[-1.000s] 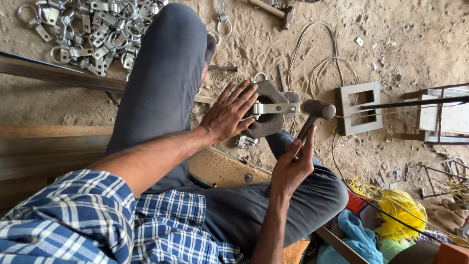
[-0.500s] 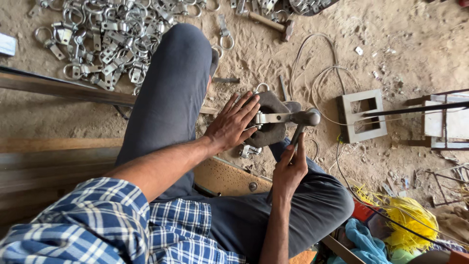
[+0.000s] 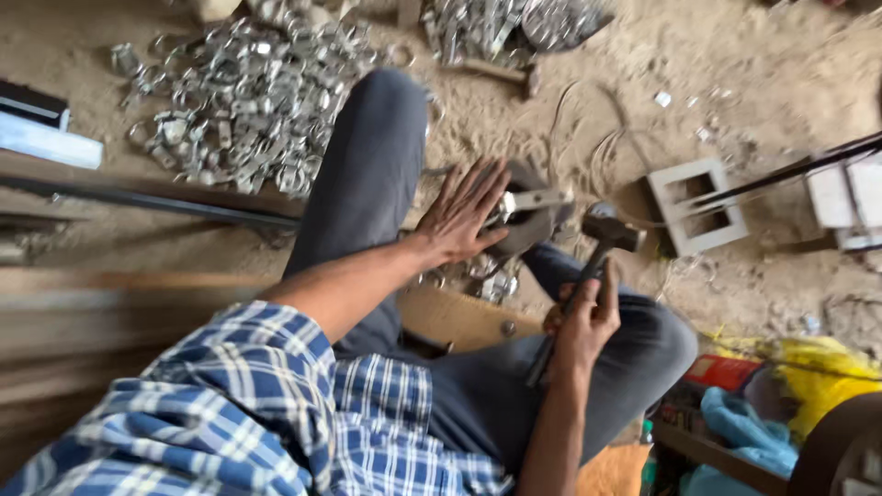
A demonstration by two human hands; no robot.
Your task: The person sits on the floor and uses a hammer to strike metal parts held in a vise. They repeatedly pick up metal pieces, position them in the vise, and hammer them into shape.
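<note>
Seated on the sandy floor [image 3: 781,83], legs folded, work going on between the knees. Left hand [image 3: 459,216] spread flat, fingers [image 3: 482,179] splayed apart, palm pressing down on a small metal clamp piece [image 3: 533,199] that rests on a dark rounded anvil block [image 3: 525,230]. Nothing gripped there, only pinned. Bright flat end of the piece poking out to the right of the fingertips, long axis running roughly left to right, pointing toward the hammer.

Right hand [image 3: 583,321] wrapped tight round the hammer [image 3: 588,276], fingers clamped on the wooden handle near its middle, handle slanting up and away from the body. Hammer head [image 3: 611,231] poised just right of the exposed end of the piece, slightly apart from it; motion blur makes the exact gap hard to judge. So: piece lying up and to the left of the right hand, directly under the left, the left hand plainly the nearer.

Heap of shiny metal clamps [image 3: 248,83] at the far left of the floor, a long dark bar [image 3: 147,197] below it, a pale two-hole block [image 3: 695,204] off to the right, loose wire [image 3: 574,119] beyond.
</note>
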